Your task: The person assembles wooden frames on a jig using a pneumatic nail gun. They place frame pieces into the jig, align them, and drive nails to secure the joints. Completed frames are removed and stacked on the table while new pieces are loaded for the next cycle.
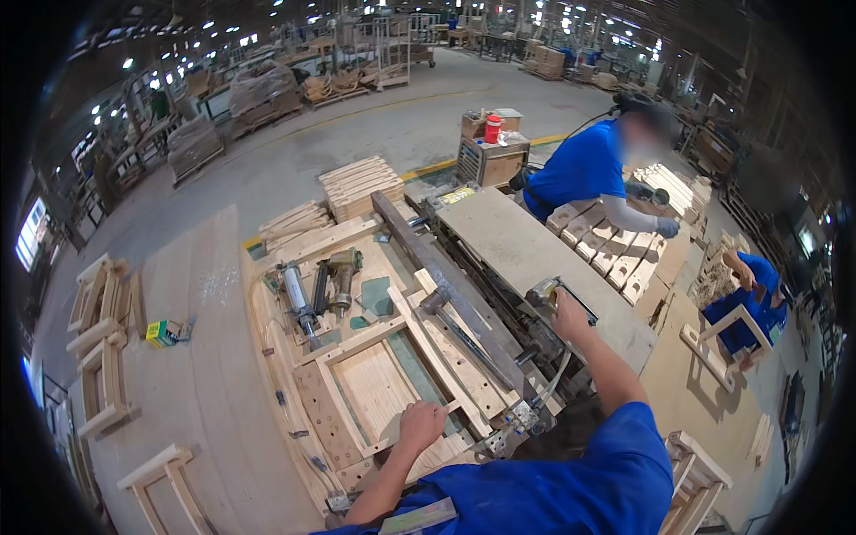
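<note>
Wooden frame (362, 340), one, lies flat on the workbench (192, 294), under and just beyond the left hand (423, 426). One board-topped table (504, 236) stretches out beyond the right hand (569, 316). Two other people in blue work farther off, the nearer (575, 165) ahead of the right hand, the other (744, 299) well to its right. At least three loose wooden frames (102, 419) lie well to the left of the left hand. One stack of slats (361, 187) sits far ahead of that hand, and one long metal bar (410, 241) runs between the two hands' sides. Two air tools (297, 290) (343, 276) lie ahead and left of the left hand; one hammer (464, 332) rests between the hands. The right hand is closed around one nail gun (584, 306). The left hand's fingers are loosely curled at the frame's near end; whether they grip it, I cannot tell. Smallest, one green-and-yellow box (163, 333) lies far to their left.
</note>
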`<action>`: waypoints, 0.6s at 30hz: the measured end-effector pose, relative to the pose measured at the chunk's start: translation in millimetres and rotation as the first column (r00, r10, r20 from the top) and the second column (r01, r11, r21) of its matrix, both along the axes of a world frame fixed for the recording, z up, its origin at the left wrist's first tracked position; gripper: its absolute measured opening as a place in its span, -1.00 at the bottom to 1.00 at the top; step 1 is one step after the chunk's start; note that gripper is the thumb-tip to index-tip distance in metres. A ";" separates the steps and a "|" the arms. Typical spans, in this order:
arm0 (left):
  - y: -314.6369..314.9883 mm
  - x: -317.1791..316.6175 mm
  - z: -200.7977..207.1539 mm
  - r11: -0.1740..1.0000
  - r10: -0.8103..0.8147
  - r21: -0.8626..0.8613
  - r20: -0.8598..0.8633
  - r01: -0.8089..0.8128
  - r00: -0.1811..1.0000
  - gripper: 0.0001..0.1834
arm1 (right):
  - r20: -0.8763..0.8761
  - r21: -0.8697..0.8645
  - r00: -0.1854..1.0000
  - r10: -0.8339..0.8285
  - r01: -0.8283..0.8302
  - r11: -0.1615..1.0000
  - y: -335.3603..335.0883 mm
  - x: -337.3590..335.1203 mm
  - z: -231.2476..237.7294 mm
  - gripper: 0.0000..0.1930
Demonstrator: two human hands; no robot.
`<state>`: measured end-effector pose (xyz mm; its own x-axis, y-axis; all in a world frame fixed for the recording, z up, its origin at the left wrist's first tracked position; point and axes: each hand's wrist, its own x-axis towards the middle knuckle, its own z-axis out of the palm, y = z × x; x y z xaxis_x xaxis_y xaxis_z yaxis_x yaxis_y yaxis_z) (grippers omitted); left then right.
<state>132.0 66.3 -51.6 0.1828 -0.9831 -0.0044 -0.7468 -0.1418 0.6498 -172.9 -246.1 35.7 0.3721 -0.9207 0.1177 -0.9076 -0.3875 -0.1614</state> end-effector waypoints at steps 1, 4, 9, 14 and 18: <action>6.0 2.2 0.6 0.999 0.020 -0.032 -0.021 -0.021 1.000 -0.64 | -0.005 0.099 1.000 -0.015 0.015 0.995 0.9 7.8 8.3 -0.34; 23.0 -1.0 5.4 0.970 0.158 -0.158 -0.156 -0.183 0.975 -0.71 | -0.037 0.274 0.997 -0.060 0.068 0.959 20.7 18.1 42.4 -0.40; 45.3 -20.0 6.3 0.952 0.215 -0.132 -0.353 -0.275 0.911 -0.75 | 0.321 0.563 0.926 -0.199 -0.017 0.826 83.9 19.7 88.9 -0.59; 29.9 -40.5 34.1 0.980 0.021 0.163 -0.659 0.116 0.752 -0.66 | 0.519 0.717 0.807 -0.282 -0.232 0.657 190.4 60.1 95.3 -0.73; 22.1 -62.6 -0.4 0.973 0.007 0.108 -0.899 0.206 0.437 -0.58 | 0.470 0.763 0.867 -0.164 -0.307 0.569 228.3 97.4 54.4 -0.71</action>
